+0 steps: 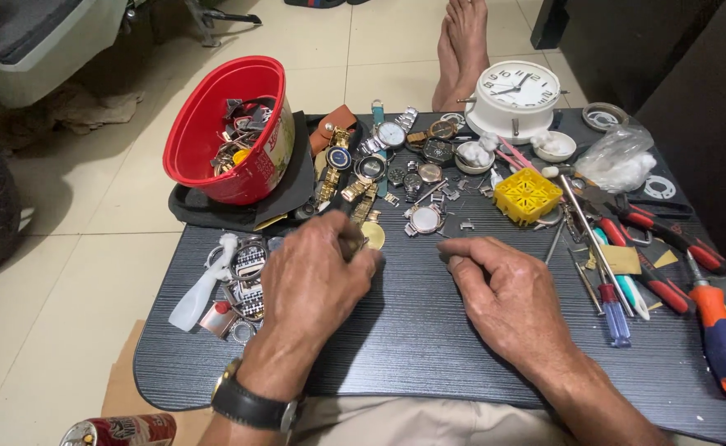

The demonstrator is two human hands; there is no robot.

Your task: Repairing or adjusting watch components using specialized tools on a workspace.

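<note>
A red bucket [227,132] of watch parts is noted at the far left of the dark surface [412,347]. The left hand [313,285] is seen curled, its fingers closed around a small gold-coloured watch part [370,237] at the fingertips; only a rounded edge is exposed just beyond the fingers, so its long axis and pointing cannot be told. The right hand [507,293] is laid loosely closed on the surface, nothing visibly pinched, well apart from the part. Screwdrivers [615,310] are recorded at the right.
</note>
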